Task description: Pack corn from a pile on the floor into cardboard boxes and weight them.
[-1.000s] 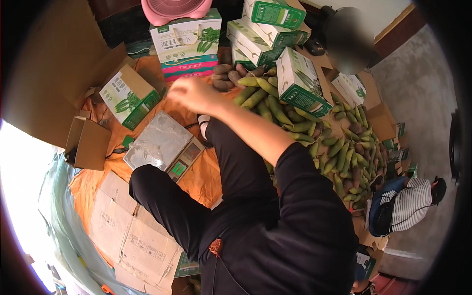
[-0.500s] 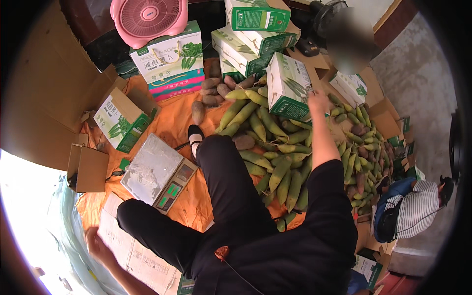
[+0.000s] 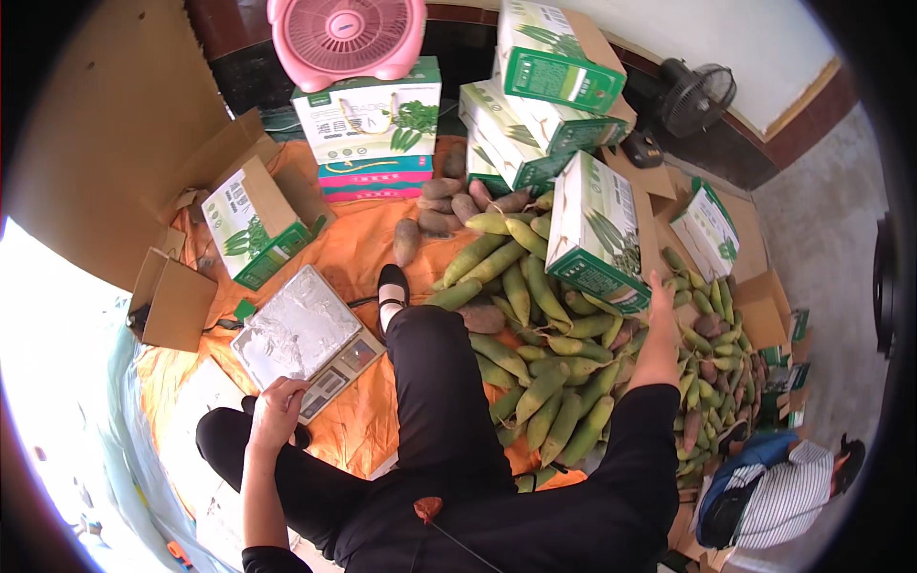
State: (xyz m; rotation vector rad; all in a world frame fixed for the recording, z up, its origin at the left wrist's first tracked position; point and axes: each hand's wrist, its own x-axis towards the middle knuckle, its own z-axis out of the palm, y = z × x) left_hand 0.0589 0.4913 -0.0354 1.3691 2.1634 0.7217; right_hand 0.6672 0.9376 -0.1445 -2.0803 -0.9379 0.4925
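My left hand (image 3: pixel 277 409) is over the near corner of a digital scale (image 3: pixel 296 329), beside its display panel. Its fingers are curled together; whatever may be between them is too small to make out. My right hand (image 3: pixel 659 296) is at the lower right edge of a white and green carton (image 3: pixel 594 215), fingers stretched upward and seeming to touch its side. That carton rests tilted on a heap of long green radishes (image 3: pixel 549 382). The scale's metal plate bears whitish smears and no load.
A pink fan (image 3: pixel 349 33) stands on stacked gift boxes (image 3: pixel 373 119). More cartons (image 3: pixel 544 119) are piled behind the radishes, near a black fan (image 3: pixel 697 100). Open cartons (image 3: pixel 253 224) lie left on the orange sheet (image 3: pixel 368 253). A person in a striped shirt (image 3: pixel 783 492) is at right.
My left hand has risen from the flattened cardboard to the scale. My right hand has slid nearer along the carton's side. The whole view has shifted, and the scale's green display glow no longer shows.
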